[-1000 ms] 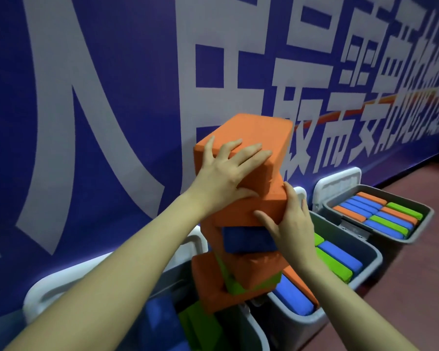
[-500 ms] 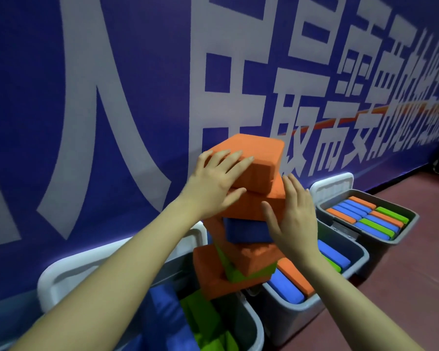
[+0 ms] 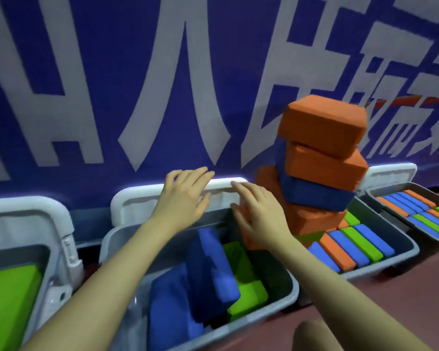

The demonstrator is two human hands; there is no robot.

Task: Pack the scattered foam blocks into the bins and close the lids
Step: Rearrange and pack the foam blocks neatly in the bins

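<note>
A crooked stack of orange and blue foam blocks (image 3: 322, 158) stands between two grey bins, an orange block (image 3: 325, 125) on top. My left hand (image 3: 185, 196) hovers open over the back of the middle bin (image 3: 284, 297), near its raised white lid (image 3: 162, 196). My right hand (image 3: 259, 214) is open beside it, just left of the stack and apart from it. Both hands hold nothing. Inside the middle bin lie loose blue blocks (image 3: 211, 269) and a green block (image 3: 249, 292).
A bin (image 3: 401, 249) to the right holds neat rows of blue, orange and green blocks. A further filled bin (image 3: 421, 209) stands at far right. Another bin (image 3: 58, 254) with a green block is at the left. A blue banner wall runs behind; red floor lies in front.
Both hands have let go of the block stack and moved left and down over the middle bin. The stack now stands on its own. The view has shifted left and downward.
</note>
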